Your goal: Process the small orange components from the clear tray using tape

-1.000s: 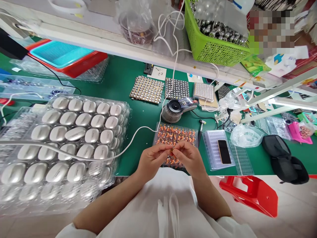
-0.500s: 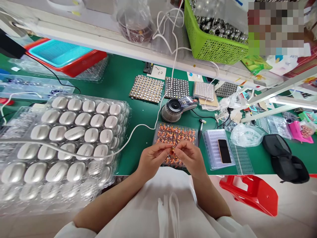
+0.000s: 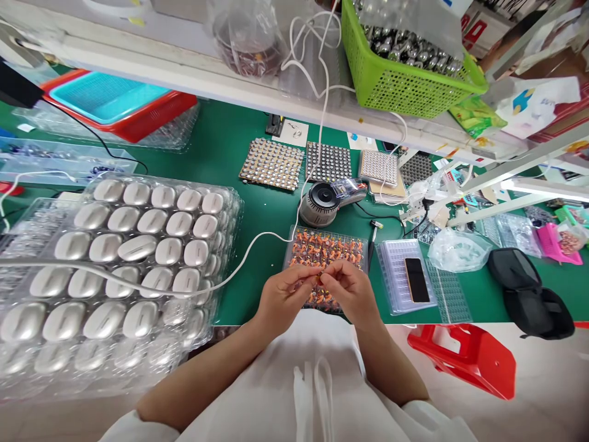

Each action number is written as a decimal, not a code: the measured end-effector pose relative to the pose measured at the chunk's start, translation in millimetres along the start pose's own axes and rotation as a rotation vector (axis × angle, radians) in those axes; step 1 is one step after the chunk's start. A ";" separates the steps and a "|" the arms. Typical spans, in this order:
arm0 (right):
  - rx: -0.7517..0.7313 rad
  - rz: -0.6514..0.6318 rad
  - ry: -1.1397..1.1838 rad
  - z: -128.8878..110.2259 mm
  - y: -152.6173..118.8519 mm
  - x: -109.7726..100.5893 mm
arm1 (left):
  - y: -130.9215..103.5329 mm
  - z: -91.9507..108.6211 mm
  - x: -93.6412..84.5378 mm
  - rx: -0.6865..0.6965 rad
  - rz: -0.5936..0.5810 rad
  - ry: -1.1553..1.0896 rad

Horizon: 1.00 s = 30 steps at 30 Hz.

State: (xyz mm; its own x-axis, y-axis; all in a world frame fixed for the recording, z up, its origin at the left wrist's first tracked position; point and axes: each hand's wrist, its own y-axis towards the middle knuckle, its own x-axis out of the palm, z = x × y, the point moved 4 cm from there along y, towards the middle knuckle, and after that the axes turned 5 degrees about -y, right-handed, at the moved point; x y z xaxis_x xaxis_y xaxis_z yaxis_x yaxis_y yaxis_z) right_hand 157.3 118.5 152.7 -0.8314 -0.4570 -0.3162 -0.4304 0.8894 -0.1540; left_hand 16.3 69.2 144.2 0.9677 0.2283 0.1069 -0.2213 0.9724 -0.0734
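Note:
At the bench's front edge, a clear tray point(image 3: 365, 250) carries rows of small orange parts point(image 3: 327, 247) with dark bits. Both hands meet over its near half. My left hand point(image 3: 284, 299) is closed, thumb and index finger pinching at a tiny piece. From the other side, the fingertips of my right hand point(image 3: 352, 294) pinch at the same spot, nearly touching the left ones. The piece between them looks like a small orange part; the fingers mostly cover it.
Left, stacked clear trays hold silver oval cases point(image 3: 154, 221), with a white cable point(image 3: 262, 233) crossing them. A round grey device point(image 3: 318, 205) stands behind the orange parts. Right are a phone point(image 3: 417, 280) on plastic trays and a black case point(image 3: 515, 270). A shelf with a green basket point(image 3: 405, 92) overhangs.
The hands stay at the same place with slight finger movement. The small piece between the fingertips is more hidden now. The camera view has shifted very slightly.

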 end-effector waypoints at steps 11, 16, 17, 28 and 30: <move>0.048 -0.020 0.102 1.2 1.7 2.4 | -0.3 1.0 0.6 0.061 -0.009 0.011; 0.043 -0.005 0.095 4.2 1.9 3.6 | 0.1 4.3 0.4 0.109 -0.006 0.031; 0.043 0.001 0.085 4.9 1.9 4.0 | 0.1 5.2 0.4 0.122 -0.008 0.040; 0.043 0.140 -0.092 2.0 0.8 7.0 | -3.3 9.8 2.0 0.251 -0.014 0.201; 0.061 0.130 -0.100 2.8 1.5 7.7 | -3.7 10.4 2.0 0.246 -0.021 0.214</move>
State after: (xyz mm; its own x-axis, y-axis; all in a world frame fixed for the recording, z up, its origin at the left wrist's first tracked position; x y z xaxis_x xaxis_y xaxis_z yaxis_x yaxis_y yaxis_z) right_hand 151.3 116.4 147.4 -0.8380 -0.3379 -0.4284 -0.2969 0.9411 -0.1616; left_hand 17.8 66.5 155.0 0.9699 0.2187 -0.1074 -0.1986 0.9650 0.1714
